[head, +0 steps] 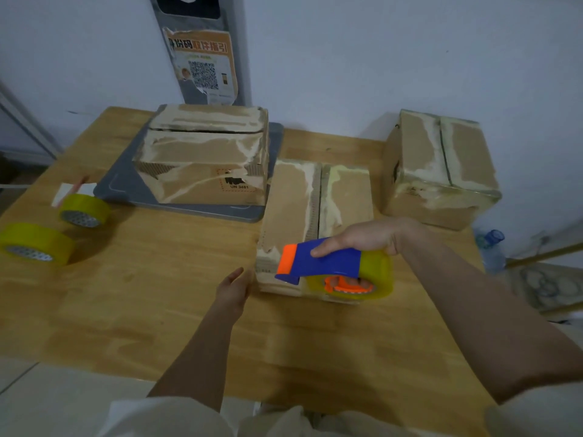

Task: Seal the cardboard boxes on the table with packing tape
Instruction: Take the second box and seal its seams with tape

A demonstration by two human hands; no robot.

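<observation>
Three worn cardboard boxes stand on the wooden table. The middle box is flat and long, its top seam running away from me. My right hand grips a blue and orange tape dispenser loaded with a yellowish roll, held over the near end of that box. My left hand has straight fingers beside the box's near left corner; contact is unclear. A larger box sits on a grey board at the back left. Another box stands at the back right.
Two spare yellow tape rolls lie on the table's left side, next to a small white slip. A plastic bottle stands off the table's right edge. A white wall with a poster is behind.
</observation>
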